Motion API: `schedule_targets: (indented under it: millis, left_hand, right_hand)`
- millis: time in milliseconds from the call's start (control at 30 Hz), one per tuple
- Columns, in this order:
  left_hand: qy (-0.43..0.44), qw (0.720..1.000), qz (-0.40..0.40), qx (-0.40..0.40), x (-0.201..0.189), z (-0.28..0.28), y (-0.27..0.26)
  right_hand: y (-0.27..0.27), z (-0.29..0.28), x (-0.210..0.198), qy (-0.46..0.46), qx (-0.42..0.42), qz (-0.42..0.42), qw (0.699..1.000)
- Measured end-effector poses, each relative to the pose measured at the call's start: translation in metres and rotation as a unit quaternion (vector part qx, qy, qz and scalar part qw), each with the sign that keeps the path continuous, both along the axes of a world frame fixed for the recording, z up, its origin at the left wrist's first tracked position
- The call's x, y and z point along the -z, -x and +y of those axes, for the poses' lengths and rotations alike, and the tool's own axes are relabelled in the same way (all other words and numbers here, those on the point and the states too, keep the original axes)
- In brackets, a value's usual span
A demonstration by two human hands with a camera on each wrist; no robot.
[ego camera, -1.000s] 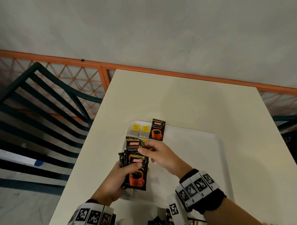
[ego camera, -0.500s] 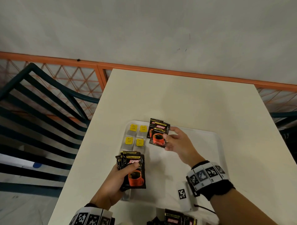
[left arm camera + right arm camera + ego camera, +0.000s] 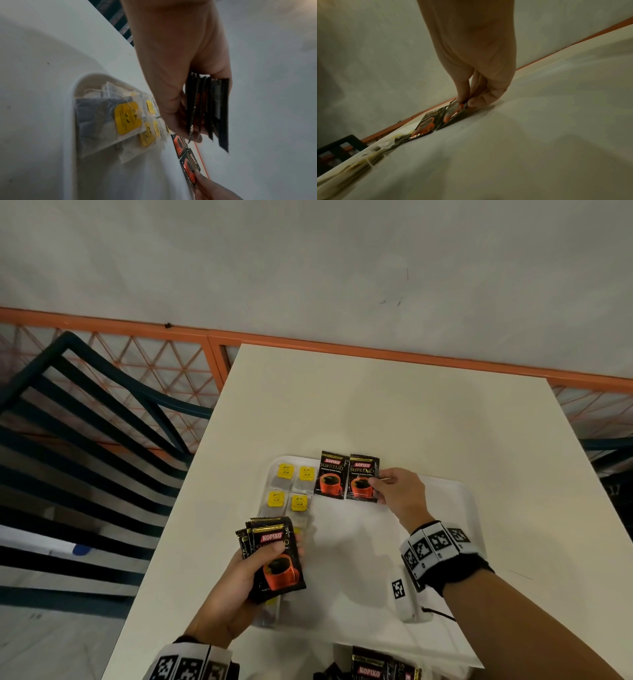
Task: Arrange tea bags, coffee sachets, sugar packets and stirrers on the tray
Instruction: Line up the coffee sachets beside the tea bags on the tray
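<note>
A white tray (image 3: 455,508) lies on the cream table. Tea bags with yellow tags (image 3: 294,486) (image 3: 126,119) fill its far left corner. Two black coffee sachets lie side by side at the tray's far edge: the first sachet (image 3: 331,479) lies free, and my right hand (image 3: 378,486) (image 3: 465,102) pinches the right edge of the second sachet (image 3: 361,479) (image 3: 453,113), which lies flat on the tray. My left hand (image 3: 274,559) (image 3: 192,121) grips a fanned stack of coffee sachets (image 3: 274,556) (image 3: 207,108) over the tray's left side.
More coffee sachets (image 3: 370,671) lie at the near edge of the view. A white tagged device (image 3: 406,599) with a cable rests on the tray near my right wrist. A dark slatted chair (image 3: 85,440) stands left of the table, with an orange railing (image 3: 342,344) behind.
My right hand took a sachet from the stack, carried it to the far edge and laid it beside the first one. My left hand kept the stack nearly still.
</note>
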State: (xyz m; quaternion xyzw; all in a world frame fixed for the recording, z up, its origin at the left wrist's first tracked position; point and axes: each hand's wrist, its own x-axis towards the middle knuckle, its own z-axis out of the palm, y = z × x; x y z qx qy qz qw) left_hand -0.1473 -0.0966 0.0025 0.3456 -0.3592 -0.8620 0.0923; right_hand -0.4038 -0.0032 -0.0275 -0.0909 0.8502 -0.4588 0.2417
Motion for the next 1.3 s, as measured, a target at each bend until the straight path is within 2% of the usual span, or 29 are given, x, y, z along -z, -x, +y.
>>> schedule_targets:
  millis: [200, 333, 433, 500, 567, 667, 733, 967, 1033, 1133, 1233, 1300]
  left_hand:
    - [-0.005, 1.0, 0.019, -0.008, -0.001, -0.001, 0.0]
    - [0.024, 1.0, -0.006, -0.011, -0.003, 0.001, 0.003]
    - [0.053, 0.998, -0.034, -0.007, -0.005, 0.003, 0.006]
    - [0.061, 0.997, -0.048, -0.009, -0.006, 0.004, 0.008]
    - [0.059, 0.997, -0.055, -0.018, -0.008, 0.005, 0.011]
    - [0.048, 0.998, -0.044, -0.022, -0.011, 0.007, 0.014]
    - [0.046, 0.998, -0.04, -0.019, -0.013, 0.008, 0.013]
    - [0.018, 0.999, -0.037, -0.009, -0.01, 0.008, 0.005]
    - [-0.01, 0.999, -0.033, -0.013, -0.007, 0.006, 0.001]
    - [-0.007, 0.999, -0.045, -0.028, -0.001, 0.003, -0.003]
    - [0.004, 0.996, -0.073, -0.043, -0.001, 0.001, -0.003]
    - [-0.002, 0.995, -0.083, -0.059, 0.001, 0.0, -0.003]
  right_hand:
    - [-0.004, -0.001, 0.005, -0.013, -0.009, 0.048, 0.999]
    - [-0.008, 0.002, 0.003, -0.041, -0.01, 0.111, 0.993]
    - [-0.018, 0.005, -0.009, -0.032, -0.043, 0.149, 0.987]
    - [-0.033, 0.004, -0.023, -0.017, -0.097, 0.11, 0.989]
    - [-0.051, 0.005, -0.038, -0.025, -0.214, 0.034, 0.976]
    - [-0.077, 0.01, -0.055, -0.033, -0.399, -0.101, 0.911]
    - [-0.09, 0.014, -0.057, -0.004, -0.432, -0.153, 0.889]
    - [-0.106, 0.016, -0.039, 0.039, -0.363, -0.172, 0.915]
    - [-0.106, 0.016, -0.035, 0.051, -0.332, -0.173, 0.926]
    - [-0.099, 0.015, -0.03, 0.084, -0.283, -0.184, 0.937]
    - [-0.09, 0.014, -0.025, 0.134, -0.196, -0.214, 0.948]
    - [-0.082, 0.013, -0.022, 0.133, -0.133, -0.209, 0.96]
